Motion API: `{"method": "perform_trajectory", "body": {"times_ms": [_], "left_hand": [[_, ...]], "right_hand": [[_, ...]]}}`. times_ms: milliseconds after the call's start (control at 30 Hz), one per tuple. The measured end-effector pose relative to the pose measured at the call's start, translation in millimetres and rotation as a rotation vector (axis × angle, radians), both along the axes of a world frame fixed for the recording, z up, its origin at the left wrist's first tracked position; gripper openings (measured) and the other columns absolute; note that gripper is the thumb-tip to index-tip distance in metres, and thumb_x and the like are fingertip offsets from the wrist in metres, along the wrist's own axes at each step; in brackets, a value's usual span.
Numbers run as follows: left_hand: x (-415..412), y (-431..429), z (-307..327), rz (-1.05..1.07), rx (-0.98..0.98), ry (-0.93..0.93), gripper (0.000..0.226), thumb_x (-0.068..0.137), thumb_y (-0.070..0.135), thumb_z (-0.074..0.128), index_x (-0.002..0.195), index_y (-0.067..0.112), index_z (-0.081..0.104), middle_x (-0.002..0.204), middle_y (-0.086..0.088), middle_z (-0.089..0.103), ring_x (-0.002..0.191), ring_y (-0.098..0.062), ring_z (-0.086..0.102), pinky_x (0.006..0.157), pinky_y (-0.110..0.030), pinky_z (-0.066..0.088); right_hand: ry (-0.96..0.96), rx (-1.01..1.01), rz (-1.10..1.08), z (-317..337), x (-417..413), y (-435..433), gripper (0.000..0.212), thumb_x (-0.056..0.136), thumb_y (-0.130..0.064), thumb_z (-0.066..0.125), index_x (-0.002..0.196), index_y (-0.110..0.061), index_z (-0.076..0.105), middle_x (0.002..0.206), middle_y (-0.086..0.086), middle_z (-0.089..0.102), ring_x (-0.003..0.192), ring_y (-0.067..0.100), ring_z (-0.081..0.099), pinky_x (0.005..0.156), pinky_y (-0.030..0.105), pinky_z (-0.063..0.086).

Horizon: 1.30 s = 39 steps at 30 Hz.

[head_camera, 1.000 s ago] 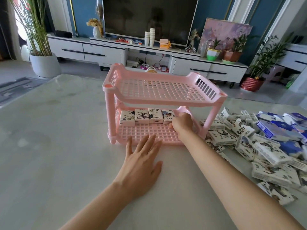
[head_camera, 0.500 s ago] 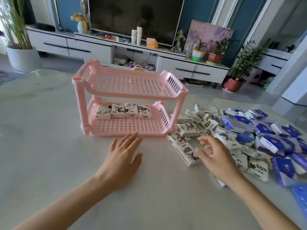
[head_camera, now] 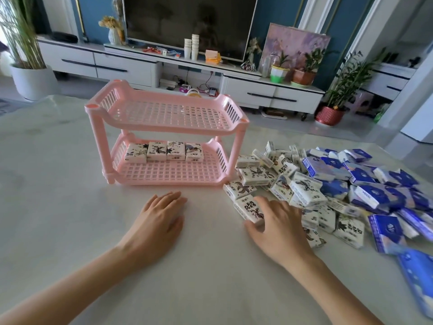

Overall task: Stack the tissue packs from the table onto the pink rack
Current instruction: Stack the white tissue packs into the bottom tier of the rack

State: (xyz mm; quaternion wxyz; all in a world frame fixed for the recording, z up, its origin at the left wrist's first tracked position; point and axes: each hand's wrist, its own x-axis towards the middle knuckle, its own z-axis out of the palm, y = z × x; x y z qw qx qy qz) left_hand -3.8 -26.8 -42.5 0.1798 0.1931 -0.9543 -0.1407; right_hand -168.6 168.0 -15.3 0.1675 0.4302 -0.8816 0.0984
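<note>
A pink two-tier rack (head_camera: pixel 237 148) stands on the pale table (head_camera: pixel 58 207). Its lower shelf holds a row of several white tissue packs (head_camera: pixel 164 152) along the back; the top shelf has nothing on it. To the right lies a big pile of white and blue tissue packs (head_camera: pixel 328 184). My right hand (head_camera: pixel 278 221) rests on the near edge of the pile, thumb and fingers curled round a white pack with black print (head_camera: pixel 248 208). My left hand (head_camera: pixel 157 219) lies flat on the table in front of the rack, holding nothing.
Blue packs (head_camera: pixel 386 228) spread toward the table's right edge. Beyond the table are a white TV cabinet (head_camera: pixel 269 90) with a screen, potted plants (head_camera: pixel 32 80) and floor. The table in front of the rack and to its left is bare.
My right hand left the rack's lower shelf, swung right to the pile and now grips a white pack. The left hand has stayed flat on the table. The view shifted right.
</note>
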Motion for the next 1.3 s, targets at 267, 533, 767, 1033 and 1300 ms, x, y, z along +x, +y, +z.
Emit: {"method": "perform_trajectory", "body": {"times_ms": [267,533,767,1033,1300], "left_hand": [[-1.7,0.4,-0.7,0.005,-0.088,0.009,0.045,0.081,0.031,0.036,0.108,0.01,0.066,0.112,-0.008,0.067,0.103,-0.027,0.064,0.091,-0.035,0.047],[-2.7,-7.1,6.0,0.037,-0.138,0.034,0.051,0.084,0.032,0.032,0.121,0.008,0.058,0.127,-0.011,0.058,0.124,-0.032,0.05,0.103,-0.051,0.035],[-5.1,-26.8,2.4,0.143,-0.257,-0.047,0.051,0.082,0.036,0.035,0.118,0.01,0.061,0.12,-0.01,0.062,0.115,-0.031,0.058,0.092,-0.056,0.039],[-9.6,-29.3,-4.2,0.137,-0.278,-0.006,0.05,0.08,0.037,0.035,0.114,0.014,0.064,0.12,-0.009,0.063,0.114,-0.028,0.059,0.093,-0.053,0.039],[-9.6,-30.0,-5.4,0.114,-0.285,0.024,0.049,0.081,0.036,0.035,0.116,0.012,0.06,0.122,-0.012,0.061,0.115,-0.03,0.058,0.092,-0.057,0.039]], "right_hand": [[-0.196,-0.264,0.187,14.8,25.4,-6.0,0.047,0.077,-0.048,0.046,0.113,-0.021,0.058,0.099,-0.01,0.062,0.089,0.007,0.053,0.078,0.023,0.045],[-0.391,-0.386,0.306,21.1,36.9,-122.2,0.039,0.087,-0.032,0.059,0.121,-0.014,0.055,0.111,0.008,0.061,0.106,0.022,0.054,0.094,0.032,0.044],[-0.261,-0.339,-0.028,25.7,-0.6,-204.3,0.04,0.095,-0.029,0.046,0.13,-0.009,0.042,0.121,0.016,0.051,0.113,0.028,0.046,0.092,0.035,0.04],[-0.159,-0.214,-0.09,2.4,-17.8,-233.2,0.043,0.094,-0.036,0.047,0.126,-0.007,0.044,0.121,0.02,0.054,0.114,0.033,0.047,0.094,0.038,0.038],[-0.221,-0.246,-0.007,19.4,8.1,-197.9,0.055,0.093,-0.052,0.036,0.129,-0.013,0.047,0.133,0.015,0.046,0.127,0.03,0.037,0.102,0.041,0.031]]}}
